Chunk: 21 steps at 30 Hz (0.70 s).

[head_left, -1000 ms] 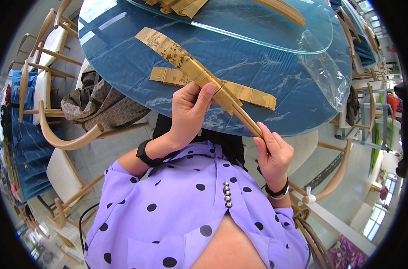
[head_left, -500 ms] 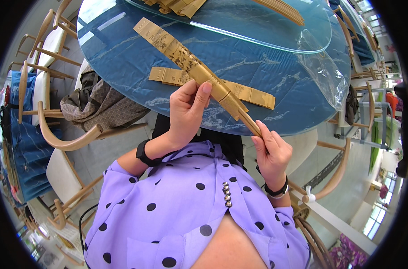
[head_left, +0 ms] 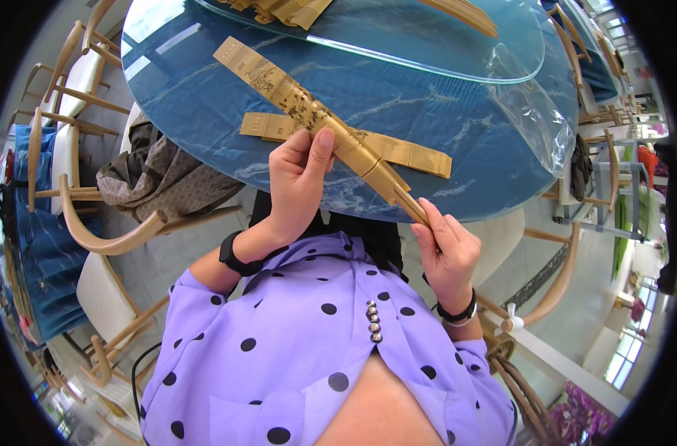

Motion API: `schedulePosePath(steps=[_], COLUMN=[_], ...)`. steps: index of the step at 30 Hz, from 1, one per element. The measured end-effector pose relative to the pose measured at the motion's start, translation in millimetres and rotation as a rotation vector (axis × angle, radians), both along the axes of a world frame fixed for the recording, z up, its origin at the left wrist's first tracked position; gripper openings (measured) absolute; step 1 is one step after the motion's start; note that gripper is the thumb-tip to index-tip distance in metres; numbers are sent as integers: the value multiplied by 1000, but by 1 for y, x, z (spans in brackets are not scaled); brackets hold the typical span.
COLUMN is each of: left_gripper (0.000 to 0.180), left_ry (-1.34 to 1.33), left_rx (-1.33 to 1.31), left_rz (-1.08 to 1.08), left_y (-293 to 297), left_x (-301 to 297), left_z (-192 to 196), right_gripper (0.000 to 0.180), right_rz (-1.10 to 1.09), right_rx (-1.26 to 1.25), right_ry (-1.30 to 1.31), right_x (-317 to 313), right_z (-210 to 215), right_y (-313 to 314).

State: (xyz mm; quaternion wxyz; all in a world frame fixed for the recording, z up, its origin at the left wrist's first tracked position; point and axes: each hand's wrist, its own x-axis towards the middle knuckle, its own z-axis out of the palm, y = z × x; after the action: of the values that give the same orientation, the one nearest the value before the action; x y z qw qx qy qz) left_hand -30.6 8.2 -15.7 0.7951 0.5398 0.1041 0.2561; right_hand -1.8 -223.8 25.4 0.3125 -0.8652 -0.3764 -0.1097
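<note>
A long gold paper chopstick sleeve [head_left: 268, 82] with dark print is held at an angle over the near edge of the table. My left hand [head_left: 297, 178] pinches it near its middle, thumb on top. At its lower right end, thin wooden chopsticks [head_left: 411, 207] stick out of the sleeve. My right hand [head_left: 450, 256] grips their outer ends between thumb and fingers. Beneath the held sleeve, more gold chopstick sleeves [head_left: 416, 157] lie on the blue marbled tabletop [head_left: 197, 104], partly covered by my left hand and the held sleeve.
A clear glass turntable [head_left: 427, 48] bears a pile of gold sleeves [head_left: 290, 11] and a bundle of chopsticks [head_left: 468, 16]. A crumpled clear plastic bag [head_left: 532, 123] lies at the table's right. A wooden chair [head_left: 93, 230] with a brown patterned bag [head_left: 163, 175] stands to the left.
My left hand has shifted a little up and left along the sleeve. Slightly less of the chopsticks shows outside the sleeve. My right hand keeps its grip.
</note>
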Motion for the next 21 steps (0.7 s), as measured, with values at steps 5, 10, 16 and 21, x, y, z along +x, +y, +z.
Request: schedulePosePath(steps=[5,10,16,21], left_gripper=[33,34,34,32], left_ry=[5,14,-36,28], left_rx=[105,55,28,68], left_rz=[-11,-16,37,20], left_y=[3,-8,0,-1], left_x=[0,-3,3,-3], left_z=[-3,-3,4,-1], right_gripper=[28,25,25,24], right_rz=[-7,10,16,8], right_rx=[70,61,56,54], right_ry=[49,46,37,43], right_x=[-2,-1,-1,-2], right_z=[-2,1,2,0], right_y=[-1,3,-1,-1])
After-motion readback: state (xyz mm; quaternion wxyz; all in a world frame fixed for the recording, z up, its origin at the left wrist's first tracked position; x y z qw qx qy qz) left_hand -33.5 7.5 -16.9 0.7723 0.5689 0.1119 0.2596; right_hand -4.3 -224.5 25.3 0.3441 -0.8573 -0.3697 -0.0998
